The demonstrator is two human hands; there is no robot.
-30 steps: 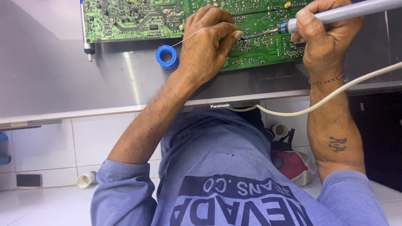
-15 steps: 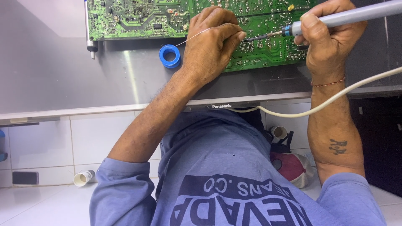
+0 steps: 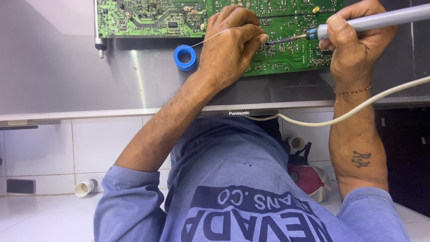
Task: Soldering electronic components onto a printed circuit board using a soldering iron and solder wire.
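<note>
R hand (image 3: 354, 42) grey iron (image 3: 371, 20), green PCB (image 3: 148, 18)

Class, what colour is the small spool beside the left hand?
Blue, seen in the head view: the spool.

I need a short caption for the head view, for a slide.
Left hand feeds solder wire while right hand holds soldering iron on green circuit board.

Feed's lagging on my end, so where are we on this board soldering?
Set up: the green circuit board lies exposed on the grey panel, with the blue solder spool beside it. In hand: the left hand feeds solder wire while the right hand holds the soldering iron, its tip at the board. The joint's finish is too small to judge.
</note>
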